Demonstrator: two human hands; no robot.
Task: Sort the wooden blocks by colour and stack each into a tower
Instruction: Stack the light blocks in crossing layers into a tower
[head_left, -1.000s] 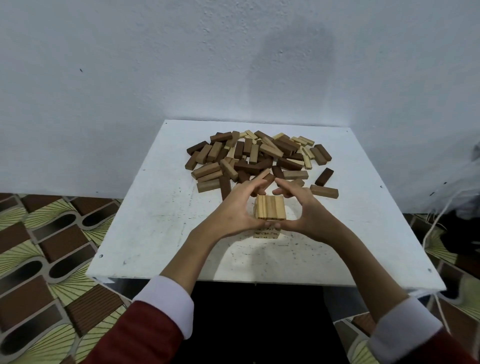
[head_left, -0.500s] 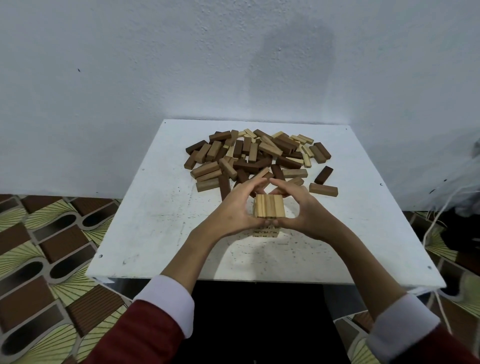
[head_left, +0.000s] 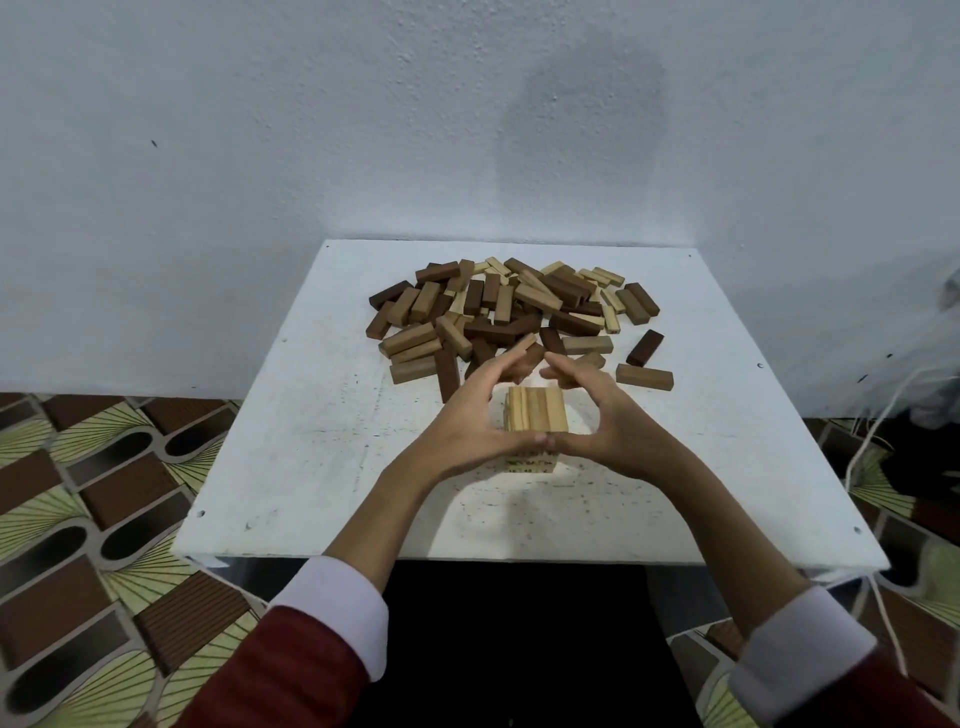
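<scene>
- Patterned floor tiles (head_left: 88, 499) in brown, black and green lie on both sides of a white bench (head_left: 322, 457), which stands against a pale wall (head_left: 260, 130).
- Nearest the camera, two red sleeves with white cuffs (head_left: 332, 603) reach forward over the bench's near edge.
- Left hand (head_left: 467, 421) and right hand (head_left: 608, 421) meet around a small tower (head_left: 535, 410) of pale blocks near the middle of the bench.
- Both hands are open: the fingers are nearly straight and arch over the tower's far side, the thumbs run along its near side with their tips touching each other.
- Whether the palms press the tower's sides cannot be told; a gap shows between each hand and the top layer.
- Top layer of the tower shows three pale blocks side by side; a lower layer peeks out below the thumbs.
- Just beyond the fingertips lies the loose pile (head_left: 514, 312) of mixed blocks, dark brown, mid brown and pale, scattered across the far half of the bench.
- Two blocks lie apart to the right of the pile: a mid-brown block (head_left: 644, 376) and, beyond it, a dark block (head_left: 645, 347).
- White cords (head_left: 862, 457) hang at the bench's right side.
</scene>
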